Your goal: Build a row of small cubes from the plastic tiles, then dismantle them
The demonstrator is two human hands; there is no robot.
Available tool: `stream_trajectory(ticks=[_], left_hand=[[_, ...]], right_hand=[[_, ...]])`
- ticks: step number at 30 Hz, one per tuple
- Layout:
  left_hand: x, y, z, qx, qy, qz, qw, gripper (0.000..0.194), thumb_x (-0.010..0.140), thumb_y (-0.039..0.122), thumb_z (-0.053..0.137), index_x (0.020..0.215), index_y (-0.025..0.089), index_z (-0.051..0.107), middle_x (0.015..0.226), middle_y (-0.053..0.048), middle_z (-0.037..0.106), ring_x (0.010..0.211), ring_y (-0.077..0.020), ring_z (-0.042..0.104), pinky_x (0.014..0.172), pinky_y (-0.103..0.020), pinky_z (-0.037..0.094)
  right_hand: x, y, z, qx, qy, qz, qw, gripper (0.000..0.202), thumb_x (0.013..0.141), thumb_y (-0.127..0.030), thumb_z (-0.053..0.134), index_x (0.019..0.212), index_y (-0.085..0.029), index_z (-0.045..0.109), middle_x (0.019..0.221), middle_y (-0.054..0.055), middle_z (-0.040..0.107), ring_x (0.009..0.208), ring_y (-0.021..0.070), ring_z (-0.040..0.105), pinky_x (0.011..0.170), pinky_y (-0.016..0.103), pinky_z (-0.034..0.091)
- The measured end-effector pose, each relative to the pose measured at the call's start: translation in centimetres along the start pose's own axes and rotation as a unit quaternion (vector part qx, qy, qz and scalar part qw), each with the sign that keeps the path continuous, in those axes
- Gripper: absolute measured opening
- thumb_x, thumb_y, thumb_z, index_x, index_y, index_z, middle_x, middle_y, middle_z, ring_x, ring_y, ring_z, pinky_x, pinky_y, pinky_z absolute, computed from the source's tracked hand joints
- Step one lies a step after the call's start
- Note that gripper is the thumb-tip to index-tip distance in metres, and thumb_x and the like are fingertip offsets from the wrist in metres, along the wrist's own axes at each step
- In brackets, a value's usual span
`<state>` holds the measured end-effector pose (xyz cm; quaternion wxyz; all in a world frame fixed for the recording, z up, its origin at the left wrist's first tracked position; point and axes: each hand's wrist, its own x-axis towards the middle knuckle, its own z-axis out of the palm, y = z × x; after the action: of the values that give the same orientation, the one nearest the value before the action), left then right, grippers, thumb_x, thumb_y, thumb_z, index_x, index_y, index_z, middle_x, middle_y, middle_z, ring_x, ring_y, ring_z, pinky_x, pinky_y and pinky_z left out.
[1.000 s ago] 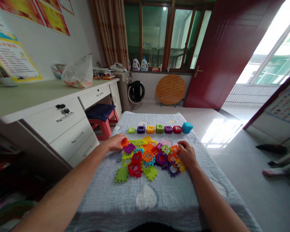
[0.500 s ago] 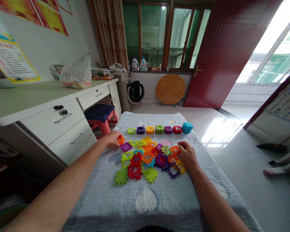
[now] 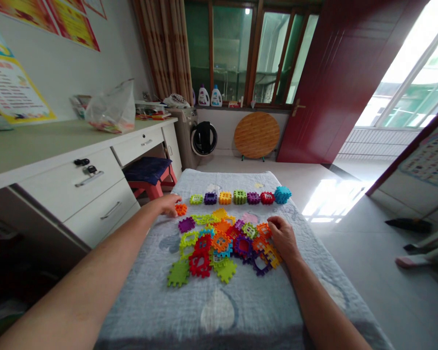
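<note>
My left hand (image 3: 171, 205) is at the left edge of the cloth-covered table (image 3: 131, 296), its fingers apart beside a small orange stack (image 3: 181, 209). At the right of a loose pile of notched plastic pieces, my right hand (image 3: 282, 233) rests with curled fingers near an orange piece (image 3: 264, 230); its fingertips are too small to make out. The pile includes a red piece (image 3: 200, 265), a green piece (image 3: 178, 273) and a purple piece (image 3: 186, 224). Behind it runs a row of stacks, from a lime stack (image 3: 196, 199) to a blue stack (image 3: 282, 194).
A white desk (image 3: 76, 146) with a plastic bag (image 3: 113, 112) stands at the left, and a stool (image 3: 149, 172) with a dark cushion beside it. Beyond the table are a washing machine (image 3: 186, 136), a round wooden board (image 3: 257, 135) and a red door (image 3: 324, 87).
My left hand has let go of the orange stack and moved slightly left and up, its fingers now apart. My right hand has hardly moved. The view has shifted slightly.
</note>
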<state>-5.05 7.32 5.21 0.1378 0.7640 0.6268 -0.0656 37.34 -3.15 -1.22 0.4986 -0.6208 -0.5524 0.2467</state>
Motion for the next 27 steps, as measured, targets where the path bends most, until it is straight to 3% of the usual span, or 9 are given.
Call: stream_trajectory(ticks=[5, 14, 22, 27], left_hand=[[0.1, -0.1, -0.1, 0.000, -0.010, -0.001, 1.000, 0.045, 0.048, 0.025, 0.070, 0.092, 0.019, 0.067, 0.088, 0.000, 0.068, 0.083, -0.0205, 0.063, 0.071, -0.025, 0.048], [0.5, 0.3, 0.9, 0.040, 0.002, -0.005, 0.999, 0.032, 0.047, 0.021, 0.066, 0.079, 0.016, 0.066, 0.077, -0.003, 0.066, 0.068, -0.0196, 0.060, 0.060, -0.027, 0.044], [1.8, -1.0, -0.6, 0.066, 0.072, -0.016, 0.995, 0.046, 0.053, 0.027, 0.065, 0.098, 0.016, 0.064, 0.104, -0.008, 0.064, 0.093, -0.0232, 0.061, 0.078, -0.026, 0.046], [3.7, -1.2, -0.8, 0.065, 0.071, -0.027, 0.995, 0.047, 0.050, 0.023, 0.065, 0.096, 0.016, 0.065, 0.104, -0.009, 0.065, 0.097, -0.0261, 0.061, 0.078, -0.026, 0.047]], right_hand=[[0.0, 0.1, 0.1, 0.006, 0.003, 0.000, 1.000, 0.026, 0.072, -0.038, 0.053, 0.083, -0.018, 0.065, 0.073, 0.003, 0.065, 0.067, 0.0181, 0.056, 0.065, 0.029, 0.044], [-0.2, -0.4, 0.0, 0.004, -0.002, 0.002, 1.000, 0.025, 0.073, -0.039, 0.053, 0.082, -0.018, 0.064, 0.071, 0.003, 0.064, 0.066, 0.0179, 0.056, 0.064, 0.029, 0.045], [-0.3, -0.6, 0.0, 0.006, -0.003, 0.007, 1.000, 0.025, 0.072, -0.039, 0.053, 0.082, -0.019, 0.064, 0.073, 0.003, 0.065, 0.069, 0.0191, 0.058, 0.065, 0.029, 0.045], [-0.4, -0.8, 0.0, 0.008, 0.005, 0.008, 1.000, 0.025, 0.072, -0.039, 0.053, 0.082, -0.019, 0.064, 0.072, 0.003, 0.066, 0.067, 0.0191, 0.058, 0.064, 0.030, 0.046]])
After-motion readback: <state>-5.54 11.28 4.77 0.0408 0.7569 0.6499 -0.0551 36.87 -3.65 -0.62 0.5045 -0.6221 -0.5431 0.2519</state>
